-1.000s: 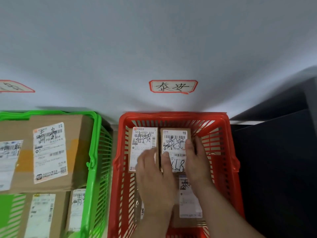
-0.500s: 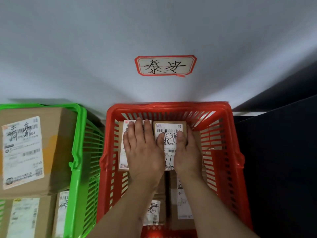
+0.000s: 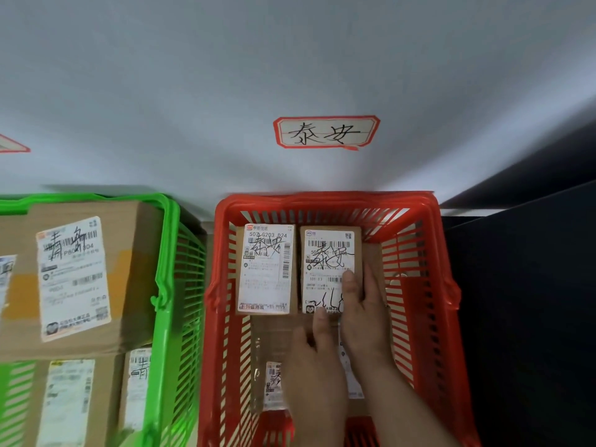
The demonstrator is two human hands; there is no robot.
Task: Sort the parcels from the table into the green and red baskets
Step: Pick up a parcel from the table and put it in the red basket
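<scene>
Two small parcels lie side by side at the far end of the red basket (image 3: 419, 253). The right hand (image 3: 364, 314) rests flat, fingers straight, on the right parcel (image 3: 329, 253); the left hand (image 3: 312, 366), relaxed and holding nothing, hovers just behind it, beside the left parcel (image 3: 266, 269).

Right hand (image 3: 364, 314) on parcel (image 3: 329, 253) in red basket (image 3: 325, 201).

Glossy plastic red basket (image 3: 325, 203), cardboard parcels (image 3: 367, 253)
</scene>
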